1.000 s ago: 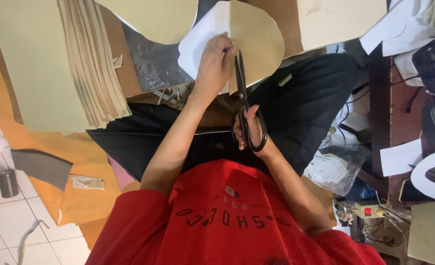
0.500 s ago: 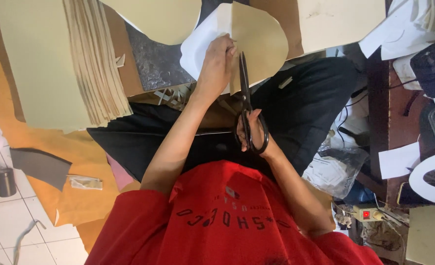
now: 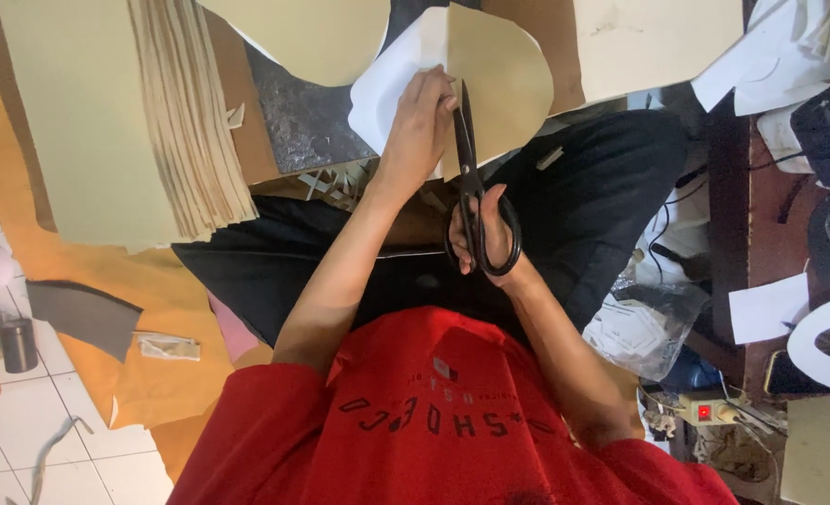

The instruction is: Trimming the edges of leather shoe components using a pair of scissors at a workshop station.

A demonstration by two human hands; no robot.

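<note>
My left hand (image 3: 422, 120) presses a white paper pattern (image 3: 382, 93) against a rounded beige sheet (image 3: 504, 79) and grips both at their near edge. My right hand (image 3: 483, 234) holds large black scissors (image 3: 471, 178) by the loops. The blades point away from me and lie nearly closed against the beige sheet, right beside my left thumb. Both hands work above a black cloth (image 3: 602, 196) on my lap.
A stack of beige sheets (image 3: 190, 122) lies at the left beside a large beige board (image 3: 78, 122), over an orange sheet (image 3: 153, 383). More beige pieces (image 3: 654, 42) lie far right. White cut-outs (image 3: 761, 309), cables and a power strip (image 3: 710, 410) crowd the right side.
The sheet, my left hand and the scissors have shifted slightly to the right, and the blades sit a little further along the beige sheet's edge.
</note>
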